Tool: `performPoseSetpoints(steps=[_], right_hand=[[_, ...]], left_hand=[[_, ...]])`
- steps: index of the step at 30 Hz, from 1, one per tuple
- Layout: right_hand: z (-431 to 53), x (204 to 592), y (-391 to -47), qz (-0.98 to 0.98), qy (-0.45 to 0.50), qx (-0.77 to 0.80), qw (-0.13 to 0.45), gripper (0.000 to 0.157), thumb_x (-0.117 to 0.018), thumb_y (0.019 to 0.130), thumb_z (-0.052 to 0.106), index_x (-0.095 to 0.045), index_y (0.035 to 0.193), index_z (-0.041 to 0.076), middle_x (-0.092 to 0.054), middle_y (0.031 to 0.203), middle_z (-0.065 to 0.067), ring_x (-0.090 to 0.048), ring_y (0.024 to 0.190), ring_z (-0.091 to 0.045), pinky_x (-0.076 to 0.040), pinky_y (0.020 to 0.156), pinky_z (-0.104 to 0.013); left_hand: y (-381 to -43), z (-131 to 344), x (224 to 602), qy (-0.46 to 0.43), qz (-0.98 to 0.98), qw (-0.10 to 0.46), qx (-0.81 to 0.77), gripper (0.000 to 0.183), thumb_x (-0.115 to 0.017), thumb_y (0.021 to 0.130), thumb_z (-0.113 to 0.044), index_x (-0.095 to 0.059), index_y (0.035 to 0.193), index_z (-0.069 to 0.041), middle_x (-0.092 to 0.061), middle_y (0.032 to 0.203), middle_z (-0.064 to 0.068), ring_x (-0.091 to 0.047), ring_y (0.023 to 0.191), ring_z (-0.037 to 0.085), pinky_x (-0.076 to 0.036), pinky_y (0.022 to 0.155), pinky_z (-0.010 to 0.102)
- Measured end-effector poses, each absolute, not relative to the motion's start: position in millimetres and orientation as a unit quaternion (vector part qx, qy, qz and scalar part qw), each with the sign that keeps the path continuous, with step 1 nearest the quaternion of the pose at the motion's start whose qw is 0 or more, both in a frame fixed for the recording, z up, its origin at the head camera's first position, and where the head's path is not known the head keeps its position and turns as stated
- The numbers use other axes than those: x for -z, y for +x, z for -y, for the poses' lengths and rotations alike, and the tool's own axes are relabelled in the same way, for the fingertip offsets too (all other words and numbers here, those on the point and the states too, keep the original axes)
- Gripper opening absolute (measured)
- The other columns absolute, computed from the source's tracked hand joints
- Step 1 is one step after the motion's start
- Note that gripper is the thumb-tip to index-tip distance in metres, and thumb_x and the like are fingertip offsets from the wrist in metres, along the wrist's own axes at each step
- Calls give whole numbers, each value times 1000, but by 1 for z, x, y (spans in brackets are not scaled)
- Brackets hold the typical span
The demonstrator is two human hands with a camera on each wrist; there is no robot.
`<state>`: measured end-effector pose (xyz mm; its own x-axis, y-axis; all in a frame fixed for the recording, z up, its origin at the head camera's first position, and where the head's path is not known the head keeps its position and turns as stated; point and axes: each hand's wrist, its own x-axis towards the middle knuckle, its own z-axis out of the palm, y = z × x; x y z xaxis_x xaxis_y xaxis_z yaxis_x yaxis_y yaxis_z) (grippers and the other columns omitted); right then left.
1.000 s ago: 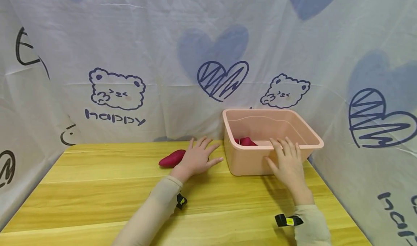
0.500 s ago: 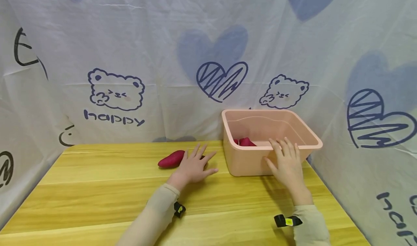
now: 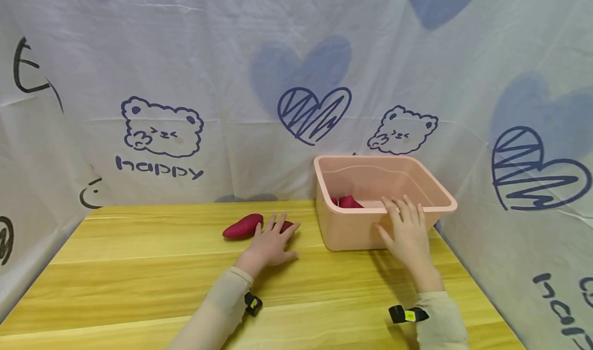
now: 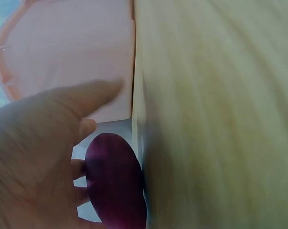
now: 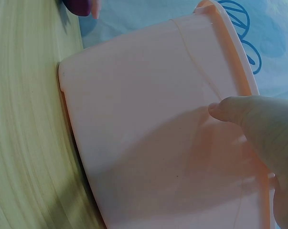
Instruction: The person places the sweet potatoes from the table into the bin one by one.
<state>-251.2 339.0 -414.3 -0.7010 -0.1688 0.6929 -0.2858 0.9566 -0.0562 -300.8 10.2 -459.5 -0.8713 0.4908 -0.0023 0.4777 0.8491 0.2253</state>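
Observation:
My left hand (image 3: 267, 248) reaches over a red-purple sweet potato (image 3: 287, 226), fingers spread and thumb apart. In the left wrist view this sweet potato (image 4: 116, 183) lies on the table, with fingertips along its far side and the thumb away from it. A second sweet potato (image 3: 243, 227) lies just left of the fingers. My right hand (image 3: 410, 237) holds the near rim of a pink plastic bin (image 3: 354, 232), fingers over the rim and thumb against the outer wall. Inside the bin, red-purple sweet potatoes (image 3: 349, 202) show at the left, partly hidden by the near wall.
The bin stands at the back right of a light wooden table (image 3: 139, 283). Behind and beside the table hangs a white cloth (image 3: 222, 82) printed with hearts and bears. Each wrist wears a small black camera, such as the right camera (image 3: 408, 314).
My left hand has drawn back and left, down toward the sweet potato, exposing more of it between the fingers. My right hand stays on the bin's rim.

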Motion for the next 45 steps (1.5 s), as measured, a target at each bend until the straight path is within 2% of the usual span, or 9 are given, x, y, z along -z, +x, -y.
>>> performPoseSetpoints(steps=[4,7,11,18,32,45], right_hand=[[-338,414,-251,918,123,-78,369,64,-75,80,26,-50,137,10,-53,130,-24,-36,134,-45,-20,113,-64],[-338,414,-250,917,124,-78,371,64,-75,80,25,-50,136,9,-53,129,-24,-37,134,-45,-20,113,-64],[-338,415,-250,917,124,-78,371,63,-75,80,26,-51,136,9,-53,129,-24,-37,134,-45,-20,113,-64],[-339,414,-250,918,121,-82,368,63,-74,81,27,-50,137,10,-52,131,-23,-36,135,-44,-19,114,-64],[-338,414,-249,917,124,-78,372,63,-74,81,26,-50,136,10,-53,129,-24,-38,133,-45,-20,113,-64],[-338,413,-250,919,123,-80,365,63,-74,81,27,-50,137,10,-52,131,-24,-36,135,-45,-19,114,-64]], left_hand=[[-299,-9,460,256,-961,25,-98,67,-64,93,-34,-33,152,-28,-19,162,14,-20,148,42,-28,110,68],[-298,-9,460,256,-962,21,-95,58,-56,98,-17,-36,151,-27,-22,161,15,-24,146,43,-34,107,67],[-298,-9,460,255,-962,13,-94,52,-46,100,-6,-41,148,-25,-27,160,14,-28,144,43,-37,106,65],[-299,-11,460,261,-960,-7,-98,43,-48,100,-8,-53,139,-24,-41,152,14,-38,138,42,-41,102,63],[-299,-12,461,269,-957,-35,-100,37,-55,99,-17,-58,135,-25,-50,144,14,-47,129,41,-47,96,59],[-300,-8,454,277,-953,-86,-94,52,-71,87,-14,-57,136,-24,-49,144,14,-48,127,40,-47,93,58]])
